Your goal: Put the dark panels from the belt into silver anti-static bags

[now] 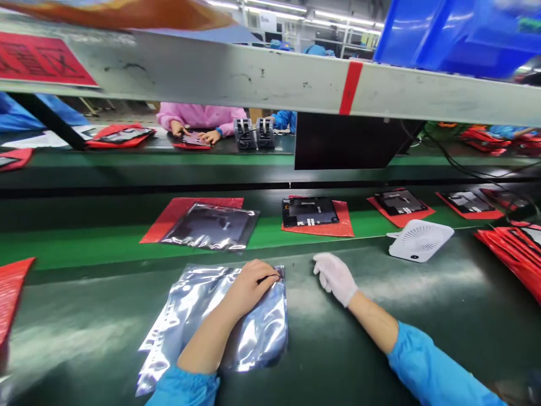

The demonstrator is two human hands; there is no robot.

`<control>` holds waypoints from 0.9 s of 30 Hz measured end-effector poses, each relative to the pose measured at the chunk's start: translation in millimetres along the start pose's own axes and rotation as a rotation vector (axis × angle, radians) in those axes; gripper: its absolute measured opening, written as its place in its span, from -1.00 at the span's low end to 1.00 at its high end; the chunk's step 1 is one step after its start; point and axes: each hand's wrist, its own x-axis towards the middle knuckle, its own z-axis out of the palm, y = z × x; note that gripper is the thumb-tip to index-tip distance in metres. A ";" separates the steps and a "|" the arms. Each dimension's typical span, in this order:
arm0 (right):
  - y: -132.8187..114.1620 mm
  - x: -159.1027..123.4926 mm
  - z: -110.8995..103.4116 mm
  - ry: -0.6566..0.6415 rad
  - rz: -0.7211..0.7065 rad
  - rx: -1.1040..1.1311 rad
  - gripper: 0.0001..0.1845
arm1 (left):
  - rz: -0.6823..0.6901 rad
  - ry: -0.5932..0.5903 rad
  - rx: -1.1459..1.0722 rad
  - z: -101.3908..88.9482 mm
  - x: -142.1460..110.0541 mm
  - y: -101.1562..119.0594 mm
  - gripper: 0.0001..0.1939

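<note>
My bare left hand [252,285] rests on a stack of silvery antistatic bags [257,332] on the dark green bench, its fingers curled and pinching the top bag's far right corner. My right hand [337,277], in a white glove, hovers just right of the bags with its fingers loosely bent and nothing in it. Beyond my hands, on the green conveyor, a filled dark antistatic bag [213,226] lies on a red bubble sheet [177,213]. A black board [309,211] lies on another red sheet further right.
A small white fan [419,241] sits at the right of the bench. Red bubble sheets [513,251] are piled at the far right, one [10,287] at the left. A grey shelf beam [270,79] crosses overhead. A person in pink [198,119] works opposite.
</note>
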 end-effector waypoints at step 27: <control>-77.6 173.1 25.5 0.026 -0.075 -0.811 -0.69 | -0.040 0.008 0.016 3.1 -2.4 10.3 -0.64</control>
